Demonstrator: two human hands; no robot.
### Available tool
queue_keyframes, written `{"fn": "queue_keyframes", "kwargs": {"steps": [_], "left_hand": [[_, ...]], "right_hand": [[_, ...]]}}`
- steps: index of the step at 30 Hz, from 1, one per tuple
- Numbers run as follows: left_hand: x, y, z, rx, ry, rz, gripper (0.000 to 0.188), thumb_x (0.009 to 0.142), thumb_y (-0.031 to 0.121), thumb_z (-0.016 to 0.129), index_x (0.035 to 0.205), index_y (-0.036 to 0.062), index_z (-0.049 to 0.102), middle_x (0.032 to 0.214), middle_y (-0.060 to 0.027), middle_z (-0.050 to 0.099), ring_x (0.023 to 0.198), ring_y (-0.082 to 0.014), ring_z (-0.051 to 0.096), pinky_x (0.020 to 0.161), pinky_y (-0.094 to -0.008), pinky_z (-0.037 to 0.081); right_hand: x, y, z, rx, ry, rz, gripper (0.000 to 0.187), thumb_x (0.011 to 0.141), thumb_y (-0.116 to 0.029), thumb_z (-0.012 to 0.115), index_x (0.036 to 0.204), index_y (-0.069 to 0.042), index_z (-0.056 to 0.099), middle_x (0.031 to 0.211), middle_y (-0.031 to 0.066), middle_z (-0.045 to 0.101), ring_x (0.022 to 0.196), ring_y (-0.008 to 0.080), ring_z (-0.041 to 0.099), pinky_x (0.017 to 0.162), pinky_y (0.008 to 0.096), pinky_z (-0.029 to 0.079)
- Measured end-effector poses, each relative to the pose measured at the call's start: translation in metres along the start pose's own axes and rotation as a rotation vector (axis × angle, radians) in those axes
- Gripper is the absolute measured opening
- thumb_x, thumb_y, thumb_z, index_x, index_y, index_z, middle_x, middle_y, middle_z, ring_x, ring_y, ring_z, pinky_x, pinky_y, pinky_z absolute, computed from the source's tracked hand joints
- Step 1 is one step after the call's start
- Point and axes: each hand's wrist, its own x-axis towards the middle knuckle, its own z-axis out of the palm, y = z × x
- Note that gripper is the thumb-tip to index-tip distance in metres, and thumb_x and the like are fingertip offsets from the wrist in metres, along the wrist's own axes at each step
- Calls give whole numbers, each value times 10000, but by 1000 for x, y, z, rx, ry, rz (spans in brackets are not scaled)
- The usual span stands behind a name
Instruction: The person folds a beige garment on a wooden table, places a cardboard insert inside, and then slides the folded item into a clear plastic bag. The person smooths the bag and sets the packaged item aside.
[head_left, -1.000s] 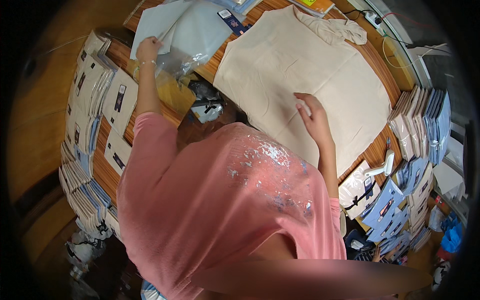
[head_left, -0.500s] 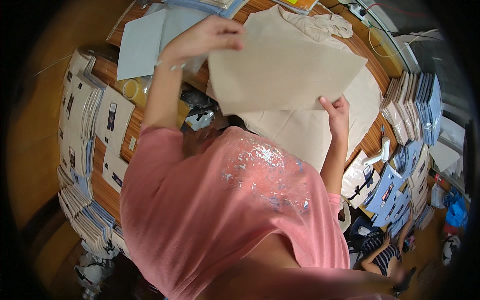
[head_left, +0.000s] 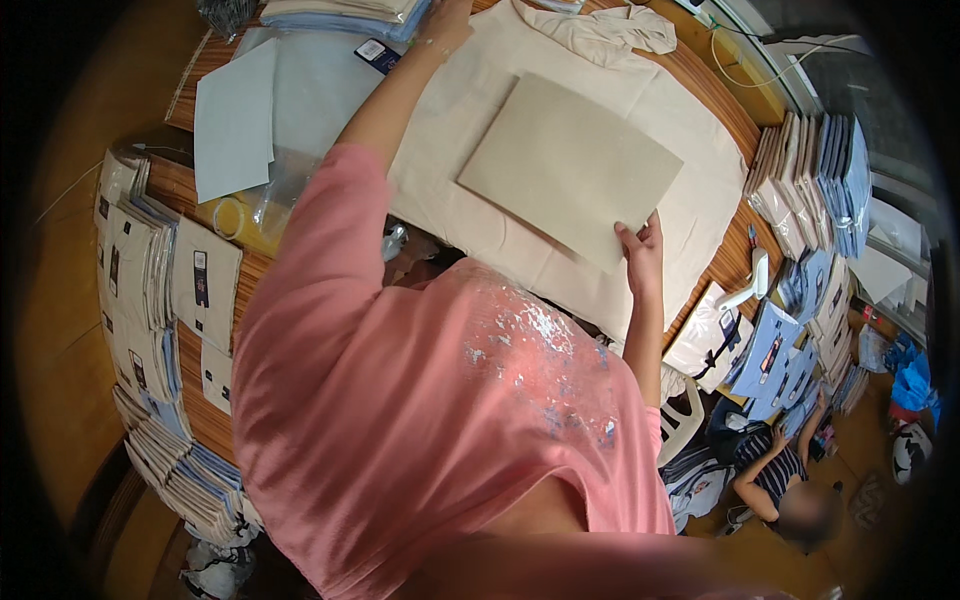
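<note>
At the far left of my view I see tall stacks of cream and blue folded garments in clear wrap (head_left: 140, 265), and next to them a single folded cream garment with a dark tag (head_left: 205, 285). Further along I make out a round yellow tape roll (head_left: 229, 217), then pale blue-grey paper sheets (head_left: 235, 125) lying over translucent plastic bags (head_left: 320, 90). A dark blue rectangular hang tag (head_left: 377, 55) rests near the forearm.

I have the left hand (head_left: 448, 25) at the top edge, apart from the right; its fingers run out of my picture, so I cannot tell whether they grip anything. The cream fabric garment (head_left: 430, 190) lies spread on the brown striped wooden table (head_left: 735, 115). Above its middle I find the stiff beige rectangular board (head_left: 575, 165), tilted, its lower right corner clamped in the right hand (head_left: 645, 255), thumb on top. Right of that I see a white plastic tagging gun (head_left: 748, 283), and beyond it upright cream packets (head_left: 780, 185) beside blue packets (head_left: 845, 190).
</note>
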Motion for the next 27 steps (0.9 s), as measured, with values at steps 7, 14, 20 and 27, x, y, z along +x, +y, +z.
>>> {"fn": "queue_keyframes", "kwargs": {"steps": [7, 14, 20, 27], "left_hand": [[-69, 65, -137, -460, 245, -186, 544, 768, 136, 646, 1245, 7, 420, 1187, -195, 498, 1123, -366, 438, 961, -436, 338], [-188, 125, -135, -201, -221, -154, 634, 696, 156, 590, 1300, 118, 400, 1335, -180, 322, 1261, -377, 268, 1020, -547, 220], [-211, 128, -115, -174, -164, -185, 519, 771, 202, 559, 1272, 130, 443, 1330, -191, 311, 1273, -387, 246, 1024, -575, 211], [-213, 126, -113, -169, -140, -207, 454, 802, 201, 539, 1241, 108, 468, 1315, -200, 335, 1267, -391, 264, 1032, -560, 219]], "right_hand": [[53, 1, 56, 92, -28, 42, 418, 827, 6, 549, 1221, -56, 424, 894, 33, 590, 706, 81, 514, 533, 217, 368], [90, 14, 91, 32, -130, 76, 295, 806, -36, 596, 1063, -45, 451, 761, 35, 552, 582, 87, 485, 457, 242, 361], [100, 21, 84, -170, -115, 78, 444, 786, -46, 634, 1164, 6, 405, 782, 78, 558, 587, 135, 541, 440, 263, 436], [90, 15, 85, -321, -124, -78, 662, 798, -70, 631, 1369, -23, 299, 694, 68, 527, 516, 132, 541, 418, 267, 477]]}}
